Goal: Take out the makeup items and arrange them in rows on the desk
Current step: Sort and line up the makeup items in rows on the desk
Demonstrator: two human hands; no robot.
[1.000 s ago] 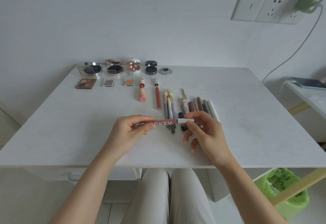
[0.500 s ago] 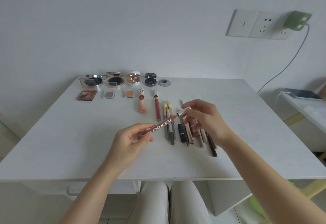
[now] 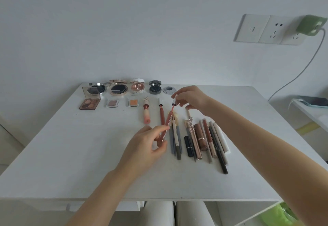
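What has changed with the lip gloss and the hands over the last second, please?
The lip gloss has swung from lying crosswise to pointing away, and the right hand has drawn its cap and wand out of the tube. The left hand still grips the tube. The items laid out on the desk have not moved.

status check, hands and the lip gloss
Left hand grips lip gloss tube. Right hand pinches its wand cap, wand out. Nothing blocking.
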